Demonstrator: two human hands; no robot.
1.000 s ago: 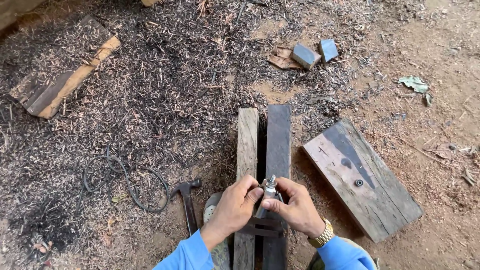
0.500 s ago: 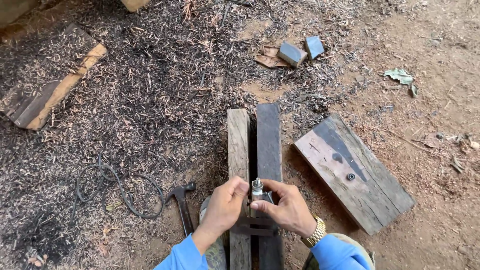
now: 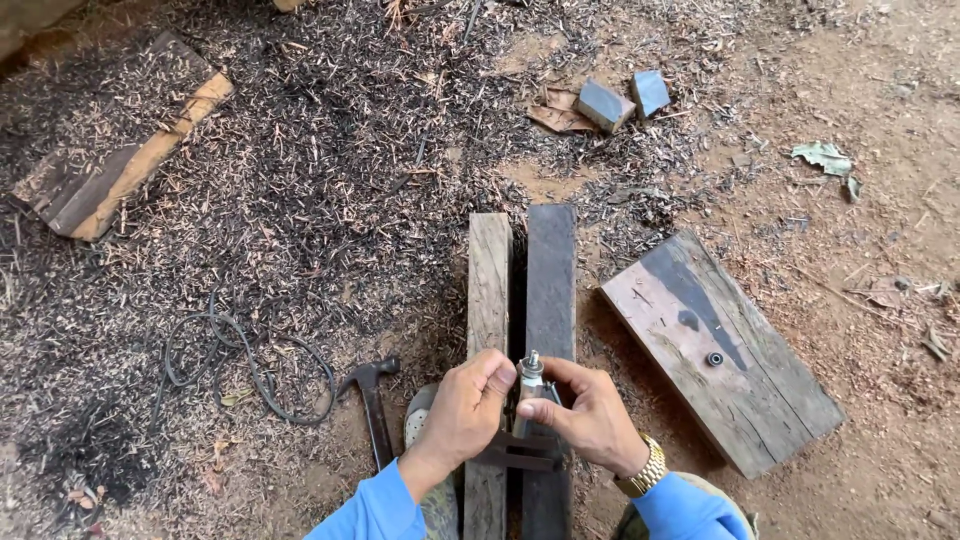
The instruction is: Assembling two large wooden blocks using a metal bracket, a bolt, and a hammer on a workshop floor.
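Soft even daylight, faint shadows, sharp.

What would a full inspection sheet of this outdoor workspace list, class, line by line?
Surface: bare reddish dirt ground, dark wood shavings spread over its left part.
Job's things: small upright silver metal fitting over two long parallel wooden planks, which lie side by side.
Clutter: dark claw hammer; wide weathered board with a small metal ring on it; two grey blocks; pale-edged plank.
Hands: left hand and right hand both pinch the fitting with their fingers.
Cables: black looped cord on the ground.
Surroundings: dry leaves; no other people seen.
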